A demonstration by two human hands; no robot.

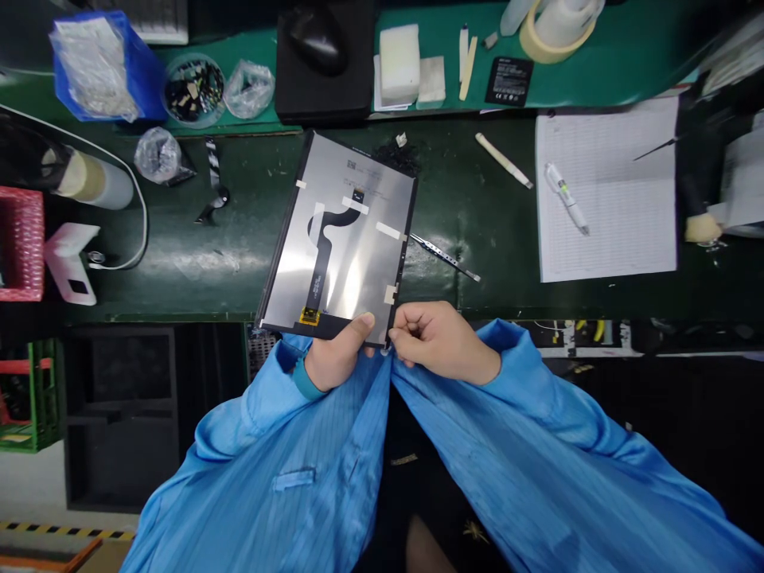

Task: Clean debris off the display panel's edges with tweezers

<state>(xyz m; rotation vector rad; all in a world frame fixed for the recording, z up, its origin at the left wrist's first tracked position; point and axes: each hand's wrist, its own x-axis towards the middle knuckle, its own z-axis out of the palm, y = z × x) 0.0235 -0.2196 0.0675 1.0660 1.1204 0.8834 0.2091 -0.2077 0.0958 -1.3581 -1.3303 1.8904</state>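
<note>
Display panel [364, 278] over the worktop's [179, 282] near edge | our left hand [339, 356] pinching its lower edge | right hand [438, 341] curled at its corner, grip unclear | we judge it light, stiff, slick, fragile; hold edges, avoiding the ribbon cable [322, 267]

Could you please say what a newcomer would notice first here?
Probably the silvery panel in the centre, with its curving black cable. The left hand holds the panel's near edge; the right hand is at its near right corner. White paper lies on the bench to the right.
</note>
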